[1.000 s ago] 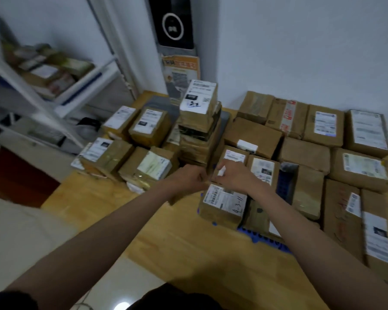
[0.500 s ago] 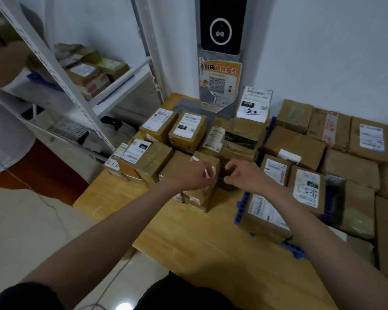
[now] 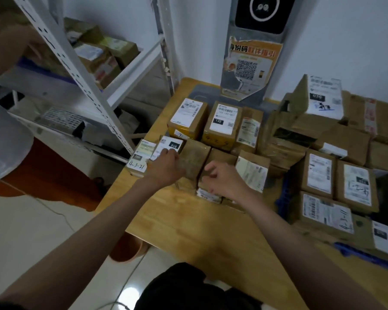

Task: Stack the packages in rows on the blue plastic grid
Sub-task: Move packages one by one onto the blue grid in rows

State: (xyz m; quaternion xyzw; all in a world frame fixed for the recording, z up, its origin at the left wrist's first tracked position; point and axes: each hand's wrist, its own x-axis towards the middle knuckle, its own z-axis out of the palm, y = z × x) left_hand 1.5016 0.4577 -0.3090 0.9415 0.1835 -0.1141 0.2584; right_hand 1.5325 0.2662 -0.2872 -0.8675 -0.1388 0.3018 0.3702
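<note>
With the left hand (image 3: 166,163) laid on the package marked 010 (image 3: 169,147) and the right hand (image 3: 224,180) loosely curled over its neighbour (image 3: 213,173), both off the blue plastic grid (image 3: 282,193), I'd grip each box squarely by its sides before carrying it across the counter (image 3: 199,224).

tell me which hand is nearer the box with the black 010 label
Left. The left hand has its fingers resting on the box with the black 010 label. The right hand is off to that box's right, over the neighbouring brown box.
</note>
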